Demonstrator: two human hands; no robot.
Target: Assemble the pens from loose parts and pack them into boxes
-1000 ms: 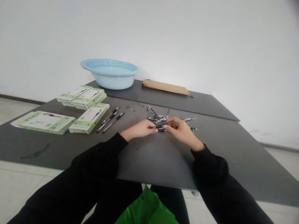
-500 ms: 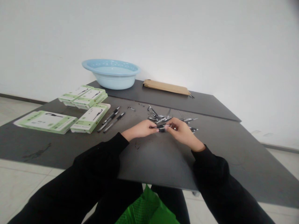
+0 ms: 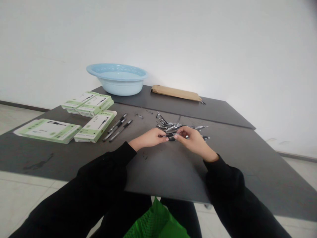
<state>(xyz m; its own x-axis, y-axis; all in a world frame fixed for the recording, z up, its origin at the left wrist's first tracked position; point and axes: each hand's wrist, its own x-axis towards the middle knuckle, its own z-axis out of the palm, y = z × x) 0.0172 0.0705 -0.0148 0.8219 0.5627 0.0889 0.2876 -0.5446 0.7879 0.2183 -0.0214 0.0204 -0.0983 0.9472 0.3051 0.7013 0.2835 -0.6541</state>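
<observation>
Between my two hands a pen (image 3: 170, 135) with a black grip lies level, just over the near edge of a heap of pen parts. My left hand (image 3: 154, 137) pinches its left end between thumb and fingers. At the other end, the thumb and fingers of my right hand (image 3: 189, 138) close on the pen, covering its tip. Black and clear pen parts (image 3: 170, 125) lie jumbled behind my hands, some hidden by the right one. To the left, several pens with black caps and grips (image 3: 121, 130) lie side by side.
Green and white pen boxes (image 3: 95, 127) lie at the left, some stacked (image 3: 95, 104). A light blue basin (image 3: 121, 81) stands at the back, beside a brown cardboard piece (image 3: 176, 92). Small loose parts (image 3: 139, 115) lie mid-table. The dark tabletop (image 3: 168, 168) has a seam near the back.
Both hands keep their hold on the pen and have hardly moved. The view has shifted very slightly; the other things stay where they were.
</observation>
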